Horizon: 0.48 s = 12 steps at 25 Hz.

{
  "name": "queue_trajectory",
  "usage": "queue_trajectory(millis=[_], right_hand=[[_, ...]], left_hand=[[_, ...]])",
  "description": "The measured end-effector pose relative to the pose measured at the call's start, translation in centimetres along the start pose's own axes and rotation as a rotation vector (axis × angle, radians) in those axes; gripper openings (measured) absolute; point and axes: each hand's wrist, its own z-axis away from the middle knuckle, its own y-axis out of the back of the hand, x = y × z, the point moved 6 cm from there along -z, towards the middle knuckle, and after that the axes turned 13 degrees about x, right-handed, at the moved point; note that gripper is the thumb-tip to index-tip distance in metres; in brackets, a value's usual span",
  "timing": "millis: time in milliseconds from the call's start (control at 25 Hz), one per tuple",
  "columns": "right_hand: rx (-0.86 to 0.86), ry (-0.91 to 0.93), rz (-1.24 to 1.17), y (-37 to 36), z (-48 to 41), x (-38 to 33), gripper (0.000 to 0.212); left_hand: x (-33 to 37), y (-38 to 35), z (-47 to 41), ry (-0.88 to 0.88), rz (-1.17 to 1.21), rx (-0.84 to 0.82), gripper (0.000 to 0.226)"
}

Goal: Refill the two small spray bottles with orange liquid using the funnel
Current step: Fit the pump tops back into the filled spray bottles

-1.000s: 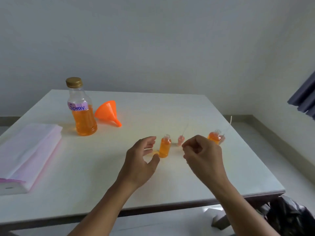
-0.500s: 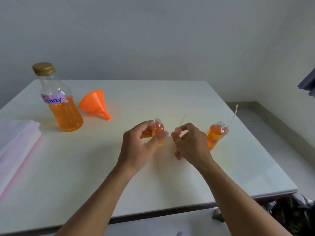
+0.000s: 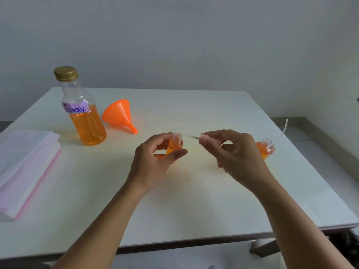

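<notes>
My left hand [image 3: 155,162] grips a small spray bottle [image 3: 174,145], full of orange liquid, its neck uncapped, lifted above the white table [image 3: 194,206]. My right hand [image 3: 235,154] pinches a pinkish spray cap [image 3: 204,137] whose thin tube points left toward that bottle's mouth. A second small bottle [image 3: 264,147], also orange and uncapped, stands right of my right hand, partly hidden by it, with another cap's tube [image 3: 283,129] sticking up beside it. The orange funnel [image 3: 119,116] lies on its side at the back left, next to the big capped bottle [image 3: 82,109] labelled "Spray".
A stack of white and pink sheets [image 3: 25,167] lies at the table's left edge. The table's right edge drops to a tiled floor, and a dark object [image 3: 349,247] sits under the near right corner.
My left hand has taken the small bottle and lifted it off the table. My right hand has picked up the spray cap and turned its tube toward the bottle's mouth.
</notes>
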Motion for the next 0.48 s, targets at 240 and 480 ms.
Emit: queue_trajectory(millis=[240, 480], right_hand=[[0.14, 0.089, -0.056, 2.2, -0.9, -1.7, 0.021], [0.151, 0.149, -0.08, 3.8, -1.0, -2.8, 0.017]], left_hand=[[0.2, 0.1, 0.1, -0.041, -0.072, 0.012, 0.031], [-0.1, -0.1, 0.2, -0.078, -0.111, 0.007, 0.043]])
